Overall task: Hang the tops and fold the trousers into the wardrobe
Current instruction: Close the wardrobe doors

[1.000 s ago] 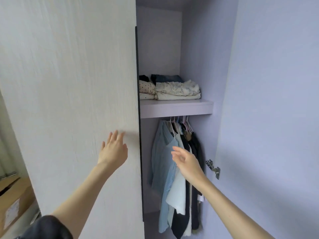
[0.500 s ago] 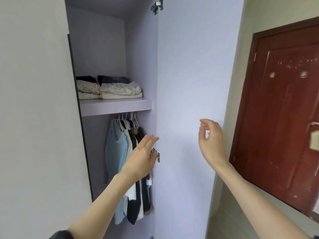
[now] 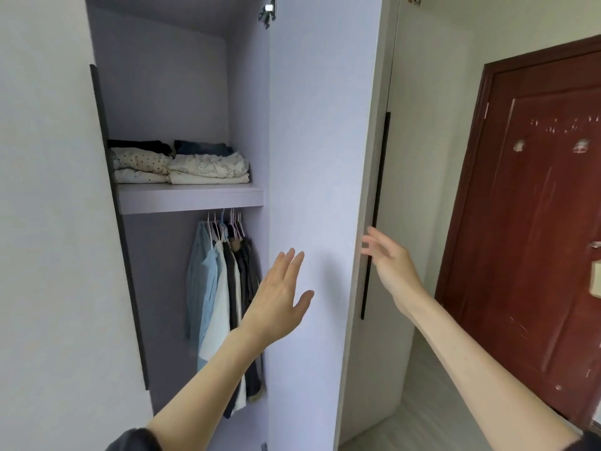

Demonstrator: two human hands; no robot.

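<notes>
From the head camera, your left hand [image 3: 279, 297] is spread flat, empty, by the inner face of the open wardrobe door [image 3: 318, 190]. Your right hand [image 3: 390, 262] reaches with loose, empty fingers for the door's outer edge (probably to swing it shut). Folded trousers [image 3: 182, 166] sit on the shelf [image 3: 192, 198]; the tops [image 3: 221, 288] hang beneath.

Hands: two, left [image 3: 279, 301] and right [image 3: 390, 262]. Shelves [image 3: 192, 198]: one. Folded trousers [image 3: 182, 164] on it: four visible. Hung tops [image 3: 224, 288]: about five; exact count unclear. Red doors [image 3: 536, 222]: one.
</notes>
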